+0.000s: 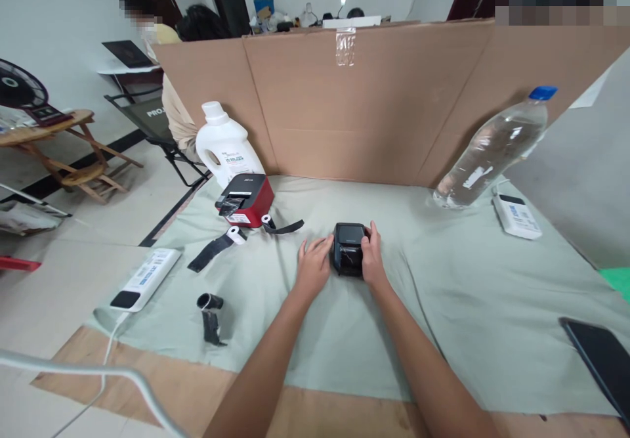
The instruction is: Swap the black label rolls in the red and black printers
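A small black box-shaped device [350, 249] sits on the pale green cloth [315, 333] in the middle. My left hand [315, 264] lies at its left side, fingers apart, fingertips touching or very near its edge. My right hand [373, 254] grips the device's right side, thumb on its front part and fingers along the side. Farther left stands a red and black device [245, 199] with dark film on its front. Near it lie a white-cored roll with a black strip [214, 252] and a smaller such roll [283, 226]. A black curled roll [210, 320] is closer to me.
A cardboard panel [344, 109] stands behind, with a white jug [229, 146] and a leaning water bottle [497, 149] before it. White power banks [146, 279] [516, 215] lie at both sides; a phone [603, 362] is at right. A person [174, 113] sits beyond the panel.
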A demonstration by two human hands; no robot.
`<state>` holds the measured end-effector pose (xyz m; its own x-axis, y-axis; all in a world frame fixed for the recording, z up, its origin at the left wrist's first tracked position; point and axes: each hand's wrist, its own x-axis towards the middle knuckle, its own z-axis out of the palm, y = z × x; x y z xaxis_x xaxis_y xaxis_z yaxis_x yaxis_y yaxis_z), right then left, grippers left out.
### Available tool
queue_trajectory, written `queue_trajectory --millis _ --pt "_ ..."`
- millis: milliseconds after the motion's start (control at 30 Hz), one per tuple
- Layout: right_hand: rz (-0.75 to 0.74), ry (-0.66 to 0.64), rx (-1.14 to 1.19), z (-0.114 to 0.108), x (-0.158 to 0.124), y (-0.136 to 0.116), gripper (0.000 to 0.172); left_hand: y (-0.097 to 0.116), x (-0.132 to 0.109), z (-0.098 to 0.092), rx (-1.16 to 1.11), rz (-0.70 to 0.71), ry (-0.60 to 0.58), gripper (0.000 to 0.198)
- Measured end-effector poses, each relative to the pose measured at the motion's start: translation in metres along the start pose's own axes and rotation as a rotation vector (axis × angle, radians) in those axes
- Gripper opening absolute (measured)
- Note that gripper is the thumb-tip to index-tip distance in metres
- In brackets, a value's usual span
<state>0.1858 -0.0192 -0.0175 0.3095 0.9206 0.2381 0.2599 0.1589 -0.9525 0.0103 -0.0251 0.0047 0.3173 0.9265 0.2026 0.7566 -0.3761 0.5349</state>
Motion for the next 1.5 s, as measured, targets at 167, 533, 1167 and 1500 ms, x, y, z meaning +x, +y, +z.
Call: queue_trajectory --millis 167,533,1167,1500 --pt "0.006 -0.006 -0.004 0.0 -0.002 -0.001 0.075 -0.004 0.001 0.001 -0.107 0.028 -0.004 0.07" --pt "0.036 -0.055 -0.015 0.0 0.002 0.006 0.08 0.001 0.005 0.001 -0.145 -0.059 -0.026 0.063" --pt "-0.03 -0.031 -0.108 0.001 0.002 0.009 0.082 0.017 0.004 0.001 -0.059 -0.061 0.061 0.068" --pt "-0.024 -0.119 -0.013 -0.002 -0.001 0.015 0.084 0.017 0.006 0.003 -0.035 -0.075 0.077 0.068"
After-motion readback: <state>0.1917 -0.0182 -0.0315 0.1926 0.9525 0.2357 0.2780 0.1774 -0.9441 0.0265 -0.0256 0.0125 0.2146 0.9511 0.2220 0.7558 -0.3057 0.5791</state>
